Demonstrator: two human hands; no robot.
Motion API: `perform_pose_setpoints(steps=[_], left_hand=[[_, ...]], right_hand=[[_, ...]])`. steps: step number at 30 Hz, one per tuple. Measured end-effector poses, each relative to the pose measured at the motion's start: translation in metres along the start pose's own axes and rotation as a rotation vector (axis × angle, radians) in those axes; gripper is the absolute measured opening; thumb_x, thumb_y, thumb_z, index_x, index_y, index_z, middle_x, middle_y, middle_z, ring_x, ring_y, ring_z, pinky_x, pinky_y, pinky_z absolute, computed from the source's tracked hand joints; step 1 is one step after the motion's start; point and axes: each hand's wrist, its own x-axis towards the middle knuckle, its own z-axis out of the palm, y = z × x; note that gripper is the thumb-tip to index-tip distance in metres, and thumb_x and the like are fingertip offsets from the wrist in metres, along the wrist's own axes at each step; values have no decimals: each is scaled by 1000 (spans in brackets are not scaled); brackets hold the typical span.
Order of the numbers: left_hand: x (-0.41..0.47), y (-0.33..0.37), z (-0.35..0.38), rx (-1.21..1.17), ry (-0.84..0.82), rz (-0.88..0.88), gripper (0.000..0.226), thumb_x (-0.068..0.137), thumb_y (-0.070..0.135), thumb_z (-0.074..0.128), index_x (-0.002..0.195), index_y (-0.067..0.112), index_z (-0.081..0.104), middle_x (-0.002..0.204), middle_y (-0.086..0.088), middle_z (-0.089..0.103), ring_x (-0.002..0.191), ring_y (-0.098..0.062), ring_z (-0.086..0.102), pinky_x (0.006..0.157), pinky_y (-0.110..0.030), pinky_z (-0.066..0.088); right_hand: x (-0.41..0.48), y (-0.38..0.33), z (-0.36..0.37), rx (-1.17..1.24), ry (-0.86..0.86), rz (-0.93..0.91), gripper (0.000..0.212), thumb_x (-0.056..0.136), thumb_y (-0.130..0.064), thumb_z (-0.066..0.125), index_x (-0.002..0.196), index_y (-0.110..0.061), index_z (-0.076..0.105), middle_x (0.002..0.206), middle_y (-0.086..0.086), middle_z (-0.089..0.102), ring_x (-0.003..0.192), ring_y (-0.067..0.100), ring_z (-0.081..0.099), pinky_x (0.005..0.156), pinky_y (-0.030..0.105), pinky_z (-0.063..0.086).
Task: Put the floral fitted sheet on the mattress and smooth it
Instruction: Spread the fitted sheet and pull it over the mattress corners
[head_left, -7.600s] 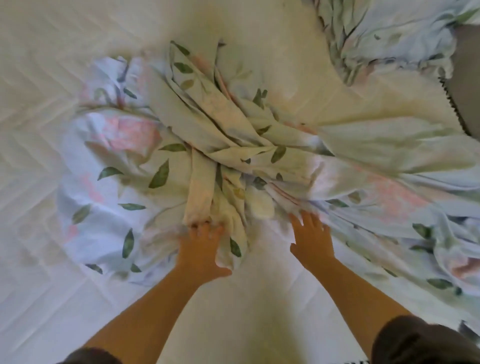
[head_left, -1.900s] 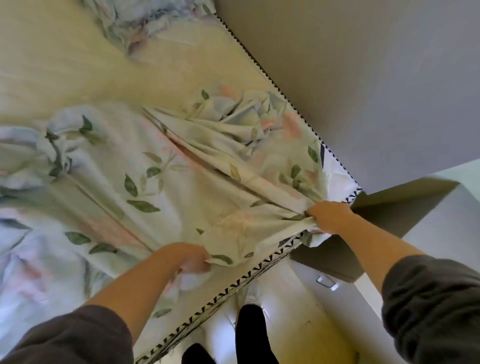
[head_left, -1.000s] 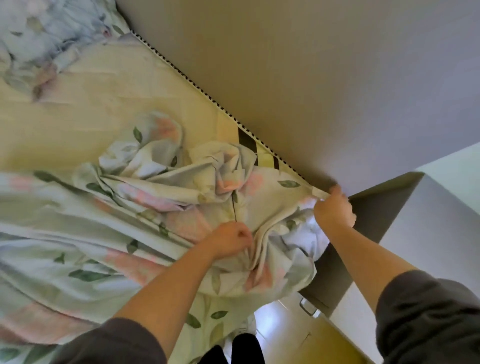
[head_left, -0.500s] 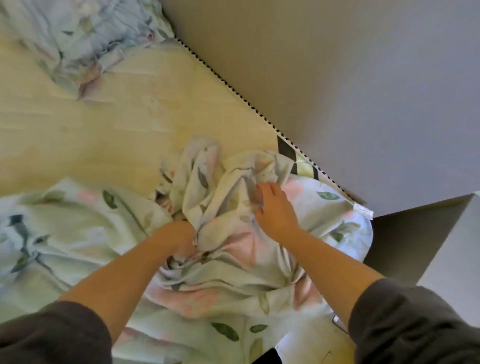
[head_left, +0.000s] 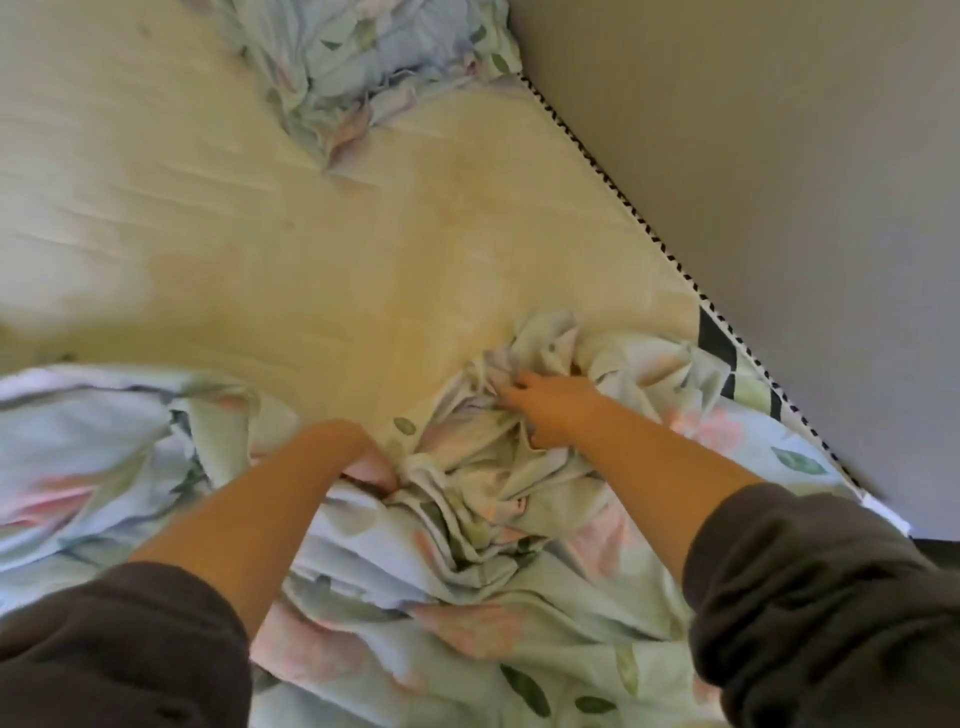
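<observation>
The floral fitted sheet (head_left: 519, 587), pale with pink flowers and green leaves, lies bunched over the near part of the bare cream mattress (head_left: 291, 249). One corner of it covers the mattress corner at the right, by the wall. My left hand (head_left: 363, 457) is shut on a fold of the sheet in the middle of the crumpled heap; its fingers are partly buried in the cloth. My right hand (head_left: 545, 405) grips the gathered edge of the sheet a little farther up and to the right. Both sleeves are dark brown.
A grey wall (head_left: 753, 182) runs along the mattress's right side, with black-and-white patterned piping (head_left: 613, 176) at the mattress edge. Another bunch of floral fabric (head_left: 374, 62) lies at the far end of the mattress.
The view has tilted farther over the mattress. My right hand has gone from flat on the heap to gripping its gathered edge. My left hand stays in the folds.
</observation>
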Motion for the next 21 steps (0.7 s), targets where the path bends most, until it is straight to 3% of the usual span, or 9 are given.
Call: perform_pose_setpoints(steps=[2,4,6,8,12,14,17,19,21], left_hand=[[-9,-14,4,-252,-211,-41,32,85,42,57,95,12,60,86,-7,62,63,-20,57,59,-25,46],[-12,-31,-1,-334,-71,-19,22,91,30,52,93,9,60,93,-9,67,61,-20,58,60,-27,46],[-11,-48,-8,123,360,-21,31,93,26,51,120,12,52,122,-11,61,98,-26,60,83,-38,44],[-10,-55,-8,565,473,-64,53,95,38,47,144,25,31,142,-9,43,133,-34,36,108,-61,19],[-11,-82,42,262,139,-221,68,93,38,54,149,14,23,152,-17,29,137,-40,30,110,-57,27],[-15,-97,74,157,4,-148,60,93,39,56,141,9,38,148,-12,36,135,-31,36,111,-39,32],[-21,-109,80,-136,-554,-195,44,89,47,56,104,5,60,121,-10,62,107,-20,61,86,-25,47],[-15,-122,65,-328,-243,-59,31,85,41,56,90,11,59,92,-5,66,78,-16,64,71,-25,50],[-4,-134,52,-289,326,103,36,78,39,58,111,26,53,105,6,57,91,-17,58,78,-30,47]], right_hand=[[0,-14,-9,-207,-106,87,53,96,-30,45,147,-31,30,152,7,28,122,31,48,92,46,40],[8,-34,-27,-342,-22,111,48,97,-40,40,141,-21,40,145,9,40,125,30,44,104,48,30],[24,-57,-43,-355,225,-20,45,96,-44,39,130,-17,52,137,10,44,123,31,41,103,49,28],[37,-74,-45,-215,287,-188,53,92,-47,49,137,-21,42,148,12,30,134,36,30,104,56,25],[43,-89,-18,-133,-31,-232,97,81,-47,69,148,-43,-2,160,2,-1,138,38,24,105,55,32],[42,-96,2,-26,6,-183,73,87,-41,62,146,-37,20,152,10,26,124,36,43,97,47,40],[42,-99,1,-64,-13,-223,27,95,-33,48,120,-23,51,115,7,61,89,25,58,77,37,49],[47,-93,-16,-68,37,-181,21,94,-31,45,109,-23,58,106,4,65,80,22,56,69,33,46],[54,-83,-36,4,139,-108,23,93,-30,44,109,-23,58,110,5,64,90,25,59,74,35,47]])
